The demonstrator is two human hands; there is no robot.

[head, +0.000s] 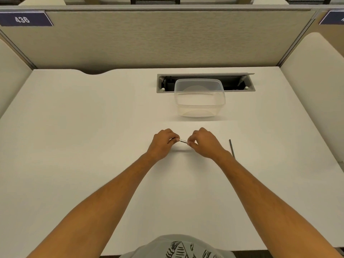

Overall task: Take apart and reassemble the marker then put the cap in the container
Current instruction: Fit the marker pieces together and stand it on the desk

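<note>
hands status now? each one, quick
Left hand: closed, pinching one end of the marker.
Right hand: closed, pinching the marker's other end.

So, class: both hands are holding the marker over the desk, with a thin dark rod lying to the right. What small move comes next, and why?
Probably the right hand lets go and reaches for the thin dark rod lying apart on the desk. The left hand can keep hold of the marker. The container looks empty, so reassembly seems to come first.

White number "436" on a dark blue sign (25, 19) fixed to the partition (167, 38) at ten o'clock.
</note>
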